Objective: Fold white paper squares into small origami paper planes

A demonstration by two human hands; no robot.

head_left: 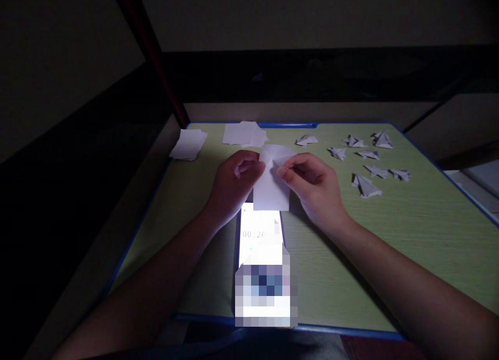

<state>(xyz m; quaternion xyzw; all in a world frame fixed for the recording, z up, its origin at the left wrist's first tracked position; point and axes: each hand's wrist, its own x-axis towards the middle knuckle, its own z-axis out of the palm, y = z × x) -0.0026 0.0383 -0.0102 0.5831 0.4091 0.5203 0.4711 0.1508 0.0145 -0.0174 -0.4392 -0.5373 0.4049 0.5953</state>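
Note:
Between my two hands is a white sheet of paper (272,191), raised above the table, its top edge curling over. My left hand (238,179) pinches the sheet's left edge between thumb and fingers. On the other side, my right hand (314,185) is closed on the upper right part, where a fold or crease shows near the thumb. Below the paper's lower edge lies a lit phone (260,245) with timer digits on its screen; part of it is blurred out.
The green table (409,256) has a blue rim. Toward the back left lie one stack of white paper (189,144) and another paper stack (242,133). Several folded paper figures (366,186) are scattered at the right. A wall (312,113) stands behind the table.

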